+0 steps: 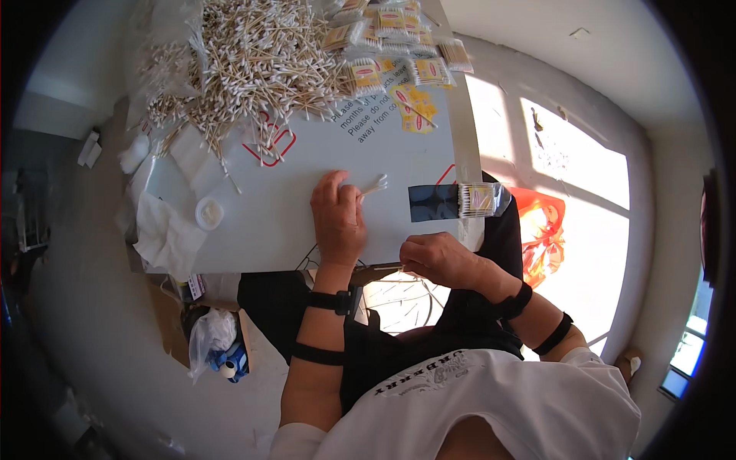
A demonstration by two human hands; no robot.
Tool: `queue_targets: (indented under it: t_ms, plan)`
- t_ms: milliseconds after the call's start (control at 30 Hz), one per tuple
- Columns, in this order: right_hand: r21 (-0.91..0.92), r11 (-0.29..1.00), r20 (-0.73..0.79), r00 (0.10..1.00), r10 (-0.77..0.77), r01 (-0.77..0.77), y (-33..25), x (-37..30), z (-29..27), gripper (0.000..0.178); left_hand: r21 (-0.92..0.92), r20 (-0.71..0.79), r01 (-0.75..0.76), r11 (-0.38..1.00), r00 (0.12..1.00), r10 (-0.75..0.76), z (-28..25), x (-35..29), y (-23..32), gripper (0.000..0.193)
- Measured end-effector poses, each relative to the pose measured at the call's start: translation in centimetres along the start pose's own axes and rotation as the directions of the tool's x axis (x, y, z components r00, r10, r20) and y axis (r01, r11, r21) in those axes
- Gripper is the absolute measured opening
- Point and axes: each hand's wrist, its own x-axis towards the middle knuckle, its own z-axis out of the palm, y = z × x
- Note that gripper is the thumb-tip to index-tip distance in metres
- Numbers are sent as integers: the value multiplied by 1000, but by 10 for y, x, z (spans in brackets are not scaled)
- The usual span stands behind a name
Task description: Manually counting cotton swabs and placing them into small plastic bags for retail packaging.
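My left hand [337,218] is over the middle of the white table, its thumb and fingers pinched on a few cotton swabs [381,184] whose white tips stick out to the right. Close to the near edge, my right hand [438,257] is closed with the fingers curled in; a thin pale bit shows by the fingertips, too small to name. Just beyond it lies a clear packet of cotton swabs [477,201] with a yellow label, beside a dark film-like sheet [432,203]. A big heap of loose cotton swabs [253,61] covers the far left.
Several filled swab packets [391,24] are piled at the far right, near yellow label cards [414,109]. White tissue [162,234] and a small round white tub [208,214] sit on the left. A red plastic bag [540,234] rests beyond the table's right edge.
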Motion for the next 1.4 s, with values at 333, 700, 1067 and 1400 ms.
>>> queue_targets:
  t_ms: [333, 700, 1067, 1400]
  plan:
    - [-191, 826, -798, 575, 184, -530, 99, 89, -72, 16, 76, 50, -83, 994, 996, 79, 2, 3, 0, 12]
    - [-316, 943, -460, 886, -56, -105, 46, 128, -23, 16, 77, 31, -65, 995, 998, 63, -3, 1, -1, 14]
    - [-498, 797, -422, 899, 120, -341, 40, 248, -62, 23, 93, 66, -72, 993, 996, 66, -1, 1, -1, 18]
    - [-199, 962, -530, 846, 55, -188, 42, 189, -85, 14, 74, 56, -77, 994, 996, 73, -1, 1, -2, 15]
